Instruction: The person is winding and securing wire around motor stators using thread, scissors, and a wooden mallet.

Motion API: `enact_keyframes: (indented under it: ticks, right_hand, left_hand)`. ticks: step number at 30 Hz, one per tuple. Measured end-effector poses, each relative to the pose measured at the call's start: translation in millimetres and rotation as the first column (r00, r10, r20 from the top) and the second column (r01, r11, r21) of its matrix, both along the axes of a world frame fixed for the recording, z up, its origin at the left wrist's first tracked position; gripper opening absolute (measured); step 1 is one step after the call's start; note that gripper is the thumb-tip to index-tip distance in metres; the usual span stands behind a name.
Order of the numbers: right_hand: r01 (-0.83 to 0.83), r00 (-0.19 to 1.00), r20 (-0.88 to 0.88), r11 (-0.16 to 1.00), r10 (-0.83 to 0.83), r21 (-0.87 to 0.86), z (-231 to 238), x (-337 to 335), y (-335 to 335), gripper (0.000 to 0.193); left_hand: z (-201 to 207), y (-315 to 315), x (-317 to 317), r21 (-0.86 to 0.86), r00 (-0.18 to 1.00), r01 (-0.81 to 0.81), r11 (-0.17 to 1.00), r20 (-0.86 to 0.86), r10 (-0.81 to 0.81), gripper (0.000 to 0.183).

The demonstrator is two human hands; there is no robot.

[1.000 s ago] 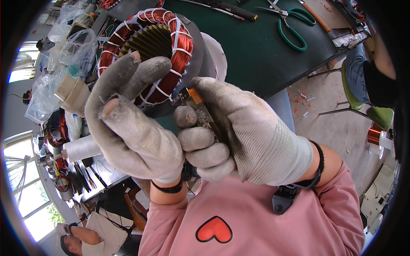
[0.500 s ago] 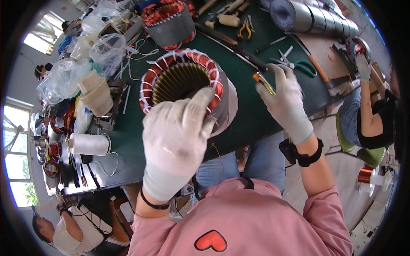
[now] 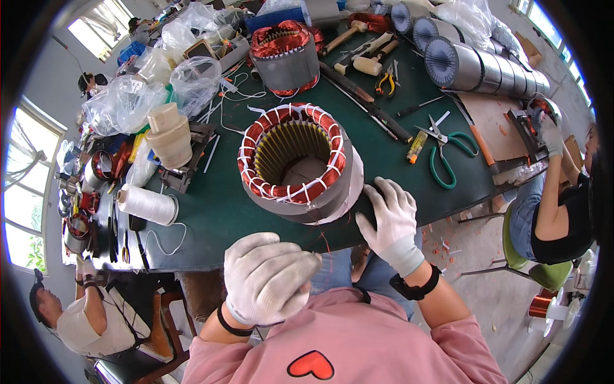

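Note:
A motor stator point(image 3: 348, 182) stands upright on the green table, its red-brown copper windings point(image 3: 246, 163) bound in white lacing and yellow slot liners lining the bore. My left hand point(image 3: 265, 278), in a white glove, is closed in front of the stator, above my lap; whatever its curled fingers hold, if anything, is hidden. Just right of the stator's lower side, my gloved right hand point(image 3: 391, 224) has its fingers apart and holds nothing. Thin red wires point(image 3: 324, 240) hang from the stator between both hands. A short yellow-and-orange tool point(image 3: 417, 146) lies beside green-handled scissors point(image 3: 441, 144).
Behind stands a second wound stator point(image 3: 284, 69). Yellow-handled pliers point(image 3: 385, 82), mallets and rods lie at the back; stacked metal cores point(image 3: 476, 67) are at back right. At left are a white thread spool point(image 3: 148, 205) and plastic bags point(image 3: 125, 99). Other people work on either side.
My left hand has left the stator's rim and drawn back toward me. My right hand has moved from the yellow-and-orange tool to the stator's right side. The view has shifted.

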State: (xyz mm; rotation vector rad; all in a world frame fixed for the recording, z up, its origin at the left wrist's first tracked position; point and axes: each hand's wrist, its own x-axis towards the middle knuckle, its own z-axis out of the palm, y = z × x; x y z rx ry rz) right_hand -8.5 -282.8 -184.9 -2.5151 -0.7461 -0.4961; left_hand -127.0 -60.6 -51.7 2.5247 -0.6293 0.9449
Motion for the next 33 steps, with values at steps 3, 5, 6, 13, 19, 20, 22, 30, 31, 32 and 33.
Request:
enact_keyframes:
  ticks: [3, 5, 6, 13, 19, 20, 22, 30, 31, 32, 33]
  right_hand:
    - [-0.150, 0.986, -0.064, 0.988, 0.151, 0.024, 9.1, 21.1, -9.6, 0.049]
    - [-0.059, 0.998, -0.026, 0.998, 0.059, -0.001, 17.0, 57.8, -30.3, 0.041]
    - [0.032, 0.999, -0.009, 0.999, -0.032, 0.004, 16.8, 68.9, -36.2, 0.038]
    - [-0.256, 0.954, -0.056, 0.900, 0.294, 0.353, 12.6, -2.5, -65.3, 0.021]
    - [-0.158, 0.949, -0.166, 0.860, 0.268, 0.484, 12.5, -53.2, -102.5, 0.017]
    - [-0.154, 0.950, -0.169, 0.864, 0.263, 0.480, 16.8, -56.0, -107.2, 0.017]
    - [-0.104, 0.927, -0.258, 0.847, 0.272, 0.521, 24.8, -51.7, -108.4, 0.018]
    - [0.035, 0.529, -0.554, 0.636, 0.643, 0.771, 38.9, 2.8, -23.8, 0.041]
    - [0.087, 0.420, -0.613, 0.643, 0.669, 0.761, 37.7, 14.4, -18.9, 0.049]
    - [0.104, 0.401, -0.639, 0.661, 0.656, 0.743, 42.2, 23.7, -15.4, 0.049]
    - [0.212, 0.277, -0.660, 0.625, 0.699, 0.751, 50.2, 32.1, -10.0, 0.051]
  left_hand:
    - [-6.1, -1.2, -8.4, 0.108, 0.999, -0.041, 0.993, -0.009, 0.042, 0.021]
    - [-1.4, -8.6, -16.4, 0.139, 0.998, -0.055, 0.989, -0.004, 0.056, 0.022]
    - [0.5, -12.9, -21.0, 0.152, 0.998, -0.065, 0.986, 0.000, 0.065, 0.022]
    - [-1.2, -52.5, -35.7, 0.213, 0.997, -0.068, 0.975, -0.016, 0.073, 0.044]
    - [3.1, -31.2, -8.6, 0.247, 0.954, -0.288, 0.925, 0.153, 0.256, 0.033]
    - [9.4, -26.9, 5.3, 0.212, 0.928, -0.363, 0.907, 0.174, 0.331, 0.032]
    - [24.0, -25.6, 35.2, 0.201, 0.891, -0.445, 0.873, 0.199, 0.408, 0.028]
    - [15.3, -32.4, 105.1, 0.305, 0.798, -0.444, 0.843, -0.295, 0.526, 0.037]
    - [22.6, -22.2, 111.2, 0.291, 0.785, -0.431, 0.854, -0.347, 0.514, 0.035]
    - [31.8, -12.7, 116.0, 0.275, 0.762, -0.422, 0.864, -0.408, 0.502, 0.033]
    - [41.3, 0.2, 127.6, 0.226, 0.730, -0.430, 0.874, -0.483, 0.484, 0.037]
